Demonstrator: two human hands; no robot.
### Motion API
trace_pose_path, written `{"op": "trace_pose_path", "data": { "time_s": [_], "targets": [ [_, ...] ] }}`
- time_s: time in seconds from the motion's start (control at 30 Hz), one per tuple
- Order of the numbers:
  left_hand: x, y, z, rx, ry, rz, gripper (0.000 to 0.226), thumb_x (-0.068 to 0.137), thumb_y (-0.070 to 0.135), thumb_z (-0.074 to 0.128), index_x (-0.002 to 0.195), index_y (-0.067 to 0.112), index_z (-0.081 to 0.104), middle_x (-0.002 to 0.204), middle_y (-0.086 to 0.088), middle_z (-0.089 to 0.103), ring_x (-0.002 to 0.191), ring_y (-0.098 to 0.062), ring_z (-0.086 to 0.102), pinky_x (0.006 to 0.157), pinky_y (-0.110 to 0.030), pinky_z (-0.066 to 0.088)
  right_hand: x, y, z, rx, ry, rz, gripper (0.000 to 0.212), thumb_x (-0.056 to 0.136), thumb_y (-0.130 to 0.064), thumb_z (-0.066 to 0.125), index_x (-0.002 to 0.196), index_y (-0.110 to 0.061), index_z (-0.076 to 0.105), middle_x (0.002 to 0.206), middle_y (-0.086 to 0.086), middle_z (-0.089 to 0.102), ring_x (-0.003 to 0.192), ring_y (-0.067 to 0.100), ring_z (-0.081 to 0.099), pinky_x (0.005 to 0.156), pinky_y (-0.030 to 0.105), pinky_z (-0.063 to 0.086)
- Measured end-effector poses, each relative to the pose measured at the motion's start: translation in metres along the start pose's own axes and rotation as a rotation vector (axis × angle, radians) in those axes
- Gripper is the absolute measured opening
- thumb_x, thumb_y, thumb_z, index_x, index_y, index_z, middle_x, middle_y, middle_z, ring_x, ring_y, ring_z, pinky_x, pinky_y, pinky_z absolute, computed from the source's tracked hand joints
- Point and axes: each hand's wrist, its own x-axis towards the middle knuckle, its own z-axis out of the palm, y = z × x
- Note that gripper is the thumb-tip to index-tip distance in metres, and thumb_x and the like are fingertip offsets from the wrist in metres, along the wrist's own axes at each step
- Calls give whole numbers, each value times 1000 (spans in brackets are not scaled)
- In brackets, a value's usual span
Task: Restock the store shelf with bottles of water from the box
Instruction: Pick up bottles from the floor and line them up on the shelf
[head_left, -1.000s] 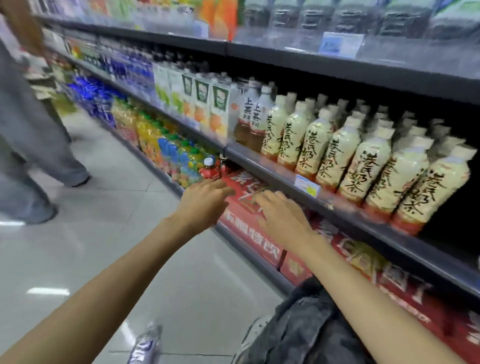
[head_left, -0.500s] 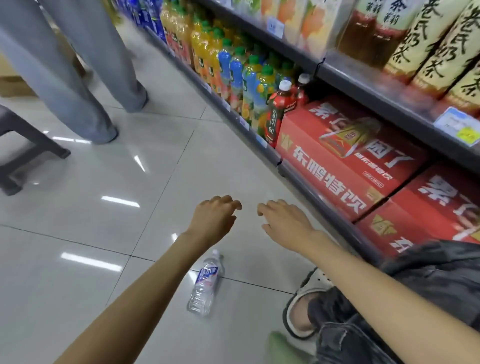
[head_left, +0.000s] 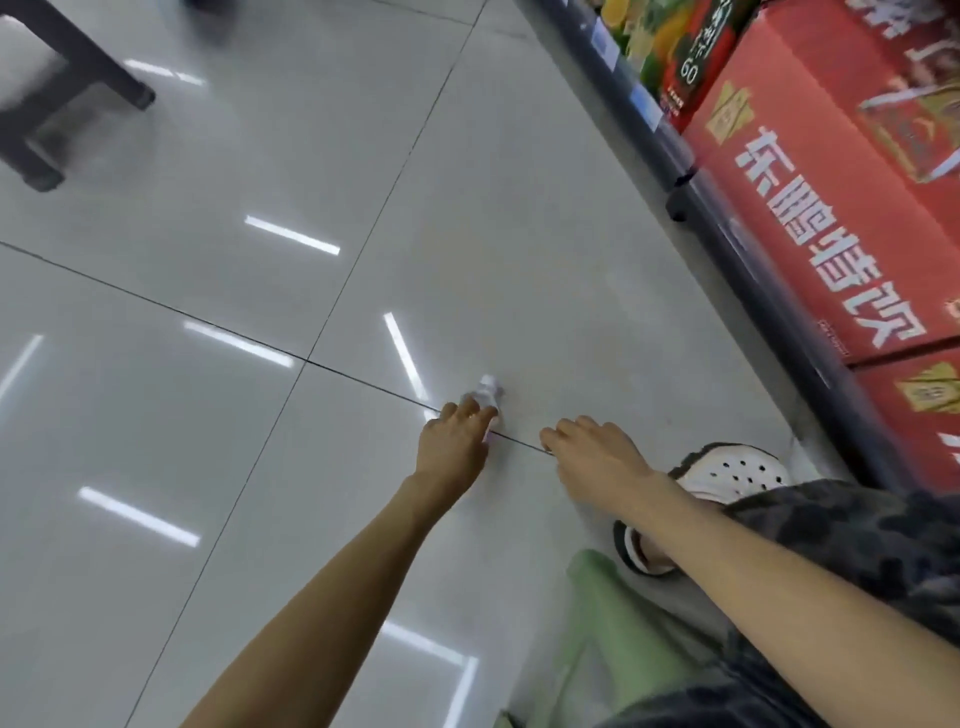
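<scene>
A clear water bottle lies on the grey tiled floor, only its neck and white cap end showing beyond my fingers. My left hand is down on top of it, fingers curled over its body, which is mostly hidden under the hand. My right hand hovers just right of it, palm down, fingers relaxed and holding nothing. The bottom shelf runs along the right side. No box of water is in view.
Red cartons with white lettering fill the bottom shelf on the right, with drink bottles beyond them. My foot in a white clog is beside my right arm. Dark stool legs stand at the top left.
My head has tipped down from the shelves to the floor. My left hand has dropped onto the bottle, which earlier lay free below my arm. My right hand came down beside it.
</scene>
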Motion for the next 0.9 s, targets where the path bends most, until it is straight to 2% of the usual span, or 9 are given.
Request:
{"op": "trace_pose_path", "data": {
  "time_s": [0.1, 0.2, 0.27, 0.4, 0.47, 0.6, 0.7, 0.9],
  "targets": [
    [3, -6, 23, -31, -22, -78, 57, 87, 22, 60, 140, 25, 40, 142, 0, 41, 124, -24, 41, 75, -33, 47, 5, -6, 15, 1, -29, -22, 35, 90, -7, 44, 124, -16, 47, 120, 4, 55, 113, 26, 51, 82, 35, 41],
    [4, -10, 42, -93, -51, -139, 79, 84, 27, 67, 149, 20, 23, 150, -6, 28, 133, -27, 31, 84, -36, 51, 6, -9, 30, 23, -54, -4, 34, 90, -7, 43, 122, -15, 47, 121, 5, 54, 114, 27, 51, 82, 36, 41],
    [4, -11, 52, -141, -36, -169, 90, 82, 27, 71, 152, 18, 16, 149, -9, 26, 131, -30, 34, 87, -39, 52, 5, -6, 38, 52, -67, 18, 34, 89, -7, 44, 122, -15, 47, 122, 4, 54, 114, 26, 50, 82, 35, 41],
    [9, -10, 63, -272, -16, -237, 102, 79, 24, 75, 154, 17, 6, 143, -10, 33, 119, -32, 44, 83, -42, 52, 0, 8, 47, 117, -81, 54, 36, 88, -4, 43, 122, -15, 47, 121, 3, 53, 113, 25, 49, 82, 36, 40],
    [15, -11, 66, -336, -43, -314, 102, 78, 28, 76, 153, 13, 9, 141, -12, 37, 120, -35, 46, 86, -44, 49, -6, 18, 49, 152, -93, 86, 38, 89, -6, 42, 125, -16, 47, 123, 2, 53, 115, 25, 48, 84, 36, 41],
    [24, -16, 68, -484, -103, -473, 85, 71, 32, 81, 137, 10, 31, 127, -16, 48, 110, -40, 54, 86, -46, 48, -20, 39, 50, 243, -140, 163, 35, 93, -9, 44, 127, -18, 47, 125, 1, 53, 115, 23, 48, 87, 36, 44],
    [24, -14, 65, -458, -117, -486, 79, 72, 30, 79, 134, 11, 34, 124, -15, 51, 107, -40, 56, 82, -45, 48, -25, 47, 45, 298, -137, 197, 34, 93, -10, 44, 126, -18, 48, 125, 1, 53, 114, 24, 48, 87, 36, 44],
    [16, 8, 54, -345, -108, -425, 80, 74, 31, 74, 139, 16, 31, 124, -11, 50, 105, -38, 55, 78, -43, 47, -30, 39, 31, 334, -51, 180, 32, 94, -10, 44, 125, -16, 49, 123, 2, 53, 114, 25, 48, 88, 38, 45]
  ]
}}
